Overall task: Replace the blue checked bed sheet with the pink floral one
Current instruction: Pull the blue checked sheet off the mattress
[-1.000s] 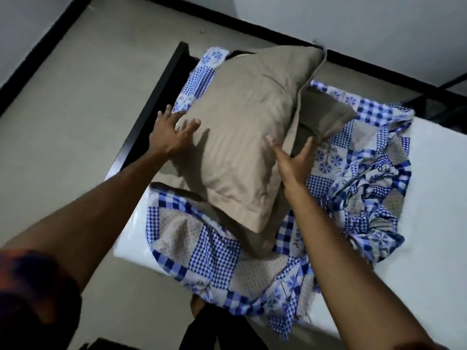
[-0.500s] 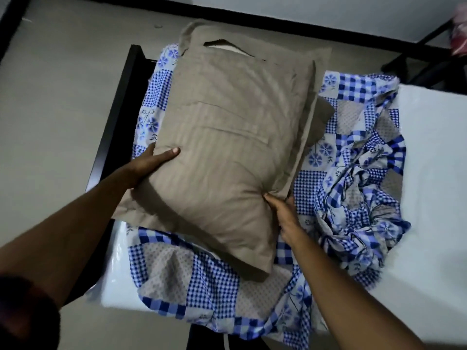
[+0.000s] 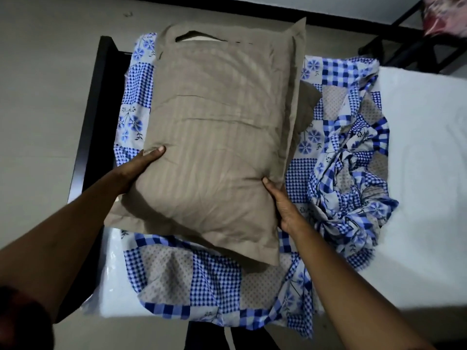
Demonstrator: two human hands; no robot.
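Note:
The blue checked bed sheet [image 3: 209, 286] lies bunched at the head end of the white mattress [image 3: 424, 173], rumpled into a heap on its right side. A beige pillow [image 3: 217, 137] is held above the sheet. My left hand [image 3: 141, 165] grips its left edge, thumb on top. My right hand [image 3: 280, 200] grips its lower right edge, fingers hidden under the pillow. A second beige pillow [image 3: 307, 107] peeks out beneath it. Pink fabric [image 3: 444, 16] shows at the top right corner.
The black bed frame [image 3: 98, 102] runs along the left, with pale floor [image 3: 45, 84] beyond it. A dark metal frame [image 3: 409, 41] stands at the top right by the wall.
Both hands took hold of the pillow's edges and lifted it flat toward me. In the last half second it barely moved.

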